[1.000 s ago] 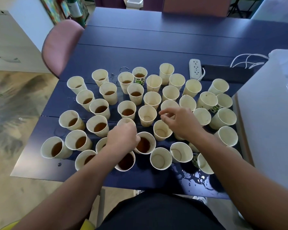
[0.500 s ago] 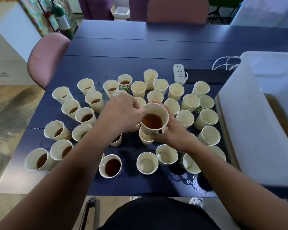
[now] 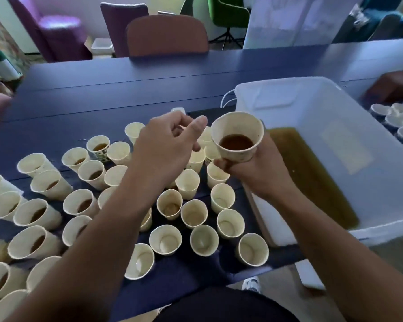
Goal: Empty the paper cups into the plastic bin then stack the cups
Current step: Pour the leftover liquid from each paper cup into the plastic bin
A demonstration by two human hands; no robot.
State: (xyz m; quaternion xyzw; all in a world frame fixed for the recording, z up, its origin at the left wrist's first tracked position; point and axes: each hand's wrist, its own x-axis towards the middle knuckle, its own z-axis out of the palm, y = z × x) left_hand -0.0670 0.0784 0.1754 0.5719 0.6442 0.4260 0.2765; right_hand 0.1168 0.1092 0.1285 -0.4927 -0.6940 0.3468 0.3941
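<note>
Right hand (image 3: 254,170) grips filled paper cup (image 3: 237,140) upright at near-left rim of plastic bin (image 3: 335,145), poised for pouring. Left hand (image 3: 165,147) hovers alongside, fingers loosely curled, holding nothing. Remaining cups (image 3: 79,203) crowd worktop (image 3: 102,94), left.

A matt, cream paper cup (image 3: 237,138), its inner wall faintly speckled and stained, held glossy brown liquid. Many more paper cups (image 3: 193,213) of the same dull, slightly rough-rimmed finish covered the near part of a smooth, matt dark-blue table (image 3: 102,94). At the table's right edge stood a translucent white plastic bin (image 3: 323,117), its walls smooth with a soft sheen, holding murky olive-brown liquid. Beyond the far edge, a chair back (image 3: 166,36) looked like matt brown cloth.
</note>
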